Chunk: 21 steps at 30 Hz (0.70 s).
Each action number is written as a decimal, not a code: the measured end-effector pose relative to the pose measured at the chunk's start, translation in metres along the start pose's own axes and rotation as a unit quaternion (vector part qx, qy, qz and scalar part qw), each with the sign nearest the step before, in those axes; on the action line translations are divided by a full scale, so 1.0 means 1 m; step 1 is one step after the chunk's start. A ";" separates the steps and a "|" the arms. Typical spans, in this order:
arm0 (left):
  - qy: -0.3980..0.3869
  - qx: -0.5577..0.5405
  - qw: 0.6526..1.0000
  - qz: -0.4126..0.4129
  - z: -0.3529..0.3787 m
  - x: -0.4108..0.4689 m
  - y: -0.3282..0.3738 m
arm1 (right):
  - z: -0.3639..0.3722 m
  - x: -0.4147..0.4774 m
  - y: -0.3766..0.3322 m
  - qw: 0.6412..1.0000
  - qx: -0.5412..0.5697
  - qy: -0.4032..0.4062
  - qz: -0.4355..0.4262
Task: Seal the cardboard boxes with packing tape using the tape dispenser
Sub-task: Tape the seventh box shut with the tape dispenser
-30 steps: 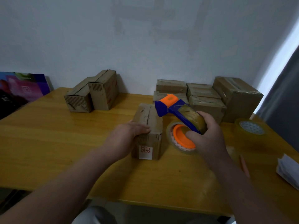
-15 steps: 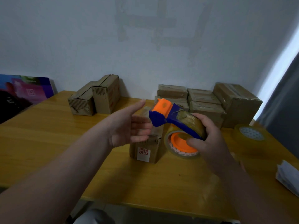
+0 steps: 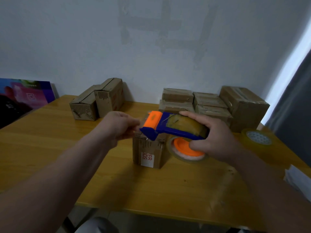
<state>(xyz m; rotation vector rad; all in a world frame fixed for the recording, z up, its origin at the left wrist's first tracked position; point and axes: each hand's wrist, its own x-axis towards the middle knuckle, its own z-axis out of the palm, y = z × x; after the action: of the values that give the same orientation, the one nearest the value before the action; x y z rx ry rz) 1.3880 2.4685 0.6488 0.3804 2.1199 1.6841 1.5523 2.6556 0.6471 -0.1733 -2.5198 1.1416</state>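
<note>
A small cardboard box [image 3: 149, 151] with a white label stands in the middle of the wooden table [image 3: 50, 148]. Above it my right hand [image 3: 213, 137] grips a blue and orange tape dispenser [image 3: 170, 126] that carries a roll of clear tape; the orange hub shows under my palm. The dispenser's orange front end points left. My left hand [image 3: 119, 126] is at that front end with fingers curled, pinching at the tape's end. The box's top is mostly hidden behind the dispenser and my hands.
Two cardboard boxes [image 3: 97, 101] stand at the back left. A group of several boxes [image 3: 210, 105] sits at the back right. A spare tape roll [image 3: 256, 136] lies at the right, white paper [image 3: 299, 179] near the right edge, a colourful board [image 3: 25, 96] at far left.
My left hand left the box top, rose open, and now pinches at the dispenser's front end. The dispenser has lifted and turned more level over the box.
</note>
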 end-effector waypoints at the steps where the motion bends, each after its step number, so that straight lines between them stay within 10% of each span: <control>1: 0.026 -0.003 1.000 0.014 -0.007 0.002 0.000 | -0.007 -0.001 0.001 1.000 -0.013 0.003 0.006; 21: 0.122 -0.038 0.992 -0.007 -0.010 0.027 -0.057 | -0.013 0.011 0.024 0.993 -0.087 -0.076 0.039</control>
<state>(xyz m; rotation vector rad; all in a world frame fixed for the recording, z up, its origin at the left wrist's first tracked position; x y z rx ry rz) 1.3616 2.4582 0.5912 0.1412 2.2129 1.8796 1.5467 2.6833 0.6404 -0.2416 -2.7703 0.9979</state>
